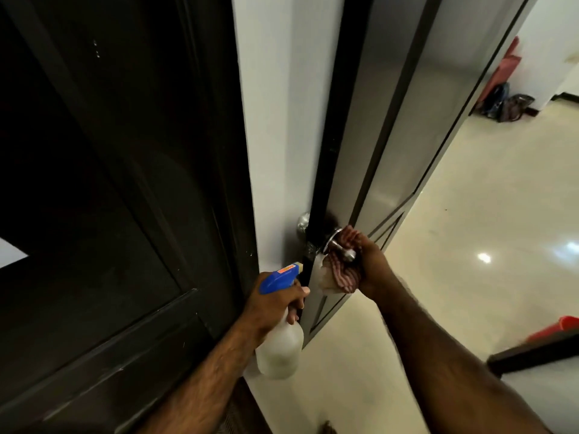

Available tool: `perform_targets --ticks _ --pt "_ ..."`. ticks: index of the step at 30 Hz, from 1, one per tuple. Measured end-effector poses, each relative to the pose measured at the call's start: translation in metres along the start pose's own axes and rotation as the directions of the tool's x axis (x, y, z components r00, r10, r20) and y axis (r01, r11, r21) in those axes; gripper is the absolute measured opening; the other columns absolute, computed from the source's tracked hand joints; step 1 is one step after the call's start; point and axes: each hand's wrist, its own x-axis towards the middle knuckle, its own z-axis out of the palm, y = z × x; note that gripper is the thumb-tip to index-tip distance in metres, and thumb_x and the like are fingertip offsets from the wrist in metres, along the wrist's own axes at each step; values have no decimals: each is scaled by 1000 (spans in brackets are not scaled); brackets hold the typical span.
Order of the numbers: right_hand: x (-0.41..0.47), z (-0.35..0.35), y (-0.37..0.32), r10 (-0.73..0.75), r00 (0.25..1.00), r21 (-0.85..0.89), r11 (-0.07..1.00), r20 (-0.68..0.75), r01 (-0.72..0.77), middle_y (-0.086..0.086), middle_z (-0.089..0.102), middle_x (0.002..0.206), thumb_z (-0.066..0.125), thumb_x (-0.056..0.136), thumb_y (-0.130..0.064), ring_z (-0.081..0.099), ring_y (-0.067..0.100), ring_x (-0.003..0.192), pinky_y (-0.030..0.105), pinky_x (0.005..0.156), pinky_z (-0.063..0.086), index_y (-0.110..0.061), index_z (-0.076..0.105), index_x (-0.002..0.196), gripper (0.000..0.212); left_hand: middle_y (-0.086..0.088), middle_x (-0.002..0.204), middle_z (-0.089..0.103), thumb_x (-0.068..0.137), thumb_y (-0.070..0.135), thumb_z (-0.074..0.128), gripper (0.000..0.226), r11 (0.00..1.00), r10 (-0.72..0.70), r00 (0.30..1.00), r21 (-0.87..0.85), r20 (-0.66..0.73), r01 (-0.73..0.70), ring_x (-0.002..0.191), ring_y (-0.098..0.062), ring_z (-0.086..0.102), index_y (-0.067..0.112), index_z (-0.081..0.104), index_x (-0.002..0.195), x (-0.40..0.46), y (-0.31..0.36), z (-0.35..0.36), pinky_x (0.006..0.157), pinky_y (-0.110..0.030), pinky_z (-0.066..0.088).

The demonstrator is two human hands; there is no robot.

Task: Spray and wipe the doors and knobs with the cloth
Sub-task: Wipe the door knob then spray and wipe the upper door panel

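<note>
Striped red-and-white cloth (340, 267) bunched at six o'clock against round silver metal door knob (340, 247), gripped by right hand (371, 264), translucent blue-topped spray bottle (280, 324) held in left hand (272, 308), grey door (391, 136) ajar.

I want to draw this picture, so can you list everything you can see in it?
door: one, grey with dark edge, open, centre
dark door: one, near-black, left
knob: one, silver, on the near face of the open door
far knob: one, silver, on the door's other side
cloth: one, red-striped and pale, around the knob
spray bottle: one, clear with blue head, beside the door edge
bags: a few, dark, far floor
red thing: one, right edge
left hand: grips the bottle
right hand: holds the cloth
</note>
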Motion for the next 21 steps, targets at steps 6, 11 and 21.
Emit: perform_targets --ticks 6,11,21 --pt "3 3 29 153 981 330 926 116 -184 13 66 94 67 100 -46 67 23 74 36 67 61 -5 58 138 56 -19 68 64 95 9 71 26 1000 -3 1000 4 4 3 46 -23 53 -2 63 72 13 6 8 56 -31 53" --pt "-9 -4 5 98 995 189 977 -5 -95 19 73 130 64 98 -52 73 36 115 50 99 58 -17 64 140 54 -19 69 63 95 5 71 27 999 -23 998 -28 -65 22 45 -24 52 -17 59 84 21 11 17 56 -33 51" --pt "-9 -17 22 -547 664 -854 -234 510 464 11 39 148 87 81 -36 48 41 133 58 95 58 -31 67 130 54 -21 66 64 93 -1 71 24 999 11 978 -49 -207 -22 41 -26 50 -4 65 70 39 21 50 54 -34 54"
